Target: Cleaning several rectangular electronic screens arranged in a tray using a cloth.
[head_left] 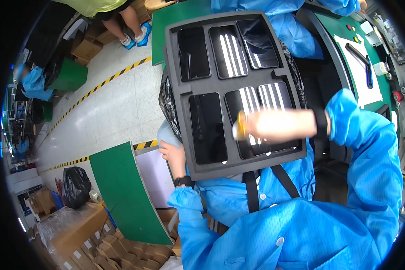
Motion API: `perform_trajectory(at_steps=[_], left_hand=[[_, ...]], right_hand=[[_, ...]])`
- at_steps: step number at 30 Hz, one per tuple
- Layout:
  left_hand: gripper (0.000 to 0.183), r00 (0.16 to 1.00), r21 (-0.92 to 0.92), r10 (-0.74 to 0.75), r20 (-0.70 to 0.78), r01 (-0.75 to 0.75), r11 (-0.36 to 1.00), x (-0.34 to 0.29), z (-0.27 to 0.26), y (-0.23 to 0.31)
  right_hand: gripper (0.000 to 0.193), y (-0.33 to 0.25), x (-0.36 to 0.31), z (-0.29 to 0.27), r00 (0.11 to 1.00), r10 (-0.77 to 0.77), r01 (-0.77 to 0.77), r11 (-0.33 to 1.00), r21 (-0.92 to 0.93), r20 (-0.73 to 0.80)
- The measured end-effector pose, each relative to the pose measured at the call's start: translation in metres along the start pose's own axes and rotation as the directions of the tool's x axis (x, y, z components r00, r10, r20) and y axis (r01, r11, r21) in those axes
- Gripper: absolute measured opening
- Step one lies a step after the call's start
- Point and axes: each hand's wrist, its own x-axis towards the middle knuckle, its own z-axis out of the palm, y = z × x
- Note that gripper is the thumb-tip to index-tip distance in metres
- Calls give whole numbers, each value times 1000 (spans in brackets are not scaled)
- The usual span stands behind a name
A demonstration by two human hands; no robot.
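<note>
A black foam tray (197,87) lies tilted in front of my body, with several dark glossy phones in two rows of cut-outs. My right hand (272,124), smeared by motion, is closed over the lower middle phone (249,147). At its fingertips is a small yellow and white object (240,128), too blurred to name. The lower left phone (207,128) lies just left of it. Beside the tray's lower left edge is my left hand (173,155), its fingers against a pale grey-blue surface and partly hidden. Whether it grips anything there does not show.
Black plastic (168,105) bulges out beside the tray. A green board (128,193) stands at lower left above cardboard pieces (121,249). Another person's blue sleeve (297,38) is beyond the tray. At right, a green workbench (333,27) holds tools. Someone's covered shoes (141,35) are on the floor.
</note>
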Motion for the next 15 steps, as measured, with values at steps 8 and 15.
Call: perform_trajectory(at_steps=[8, 15], left_hand=[[69, 992, 157, -120, 34, 113, 981, 14, -23, 50], [48, 995, 198, -30, -99, 50, 979, 16, -8, 50]], right_hand=[[13, -25, -18, 14, 979, 22, -46, 992, 116, 202], [16, -27, -36, -9, 950, -98, 88, 995, 48, 296]])
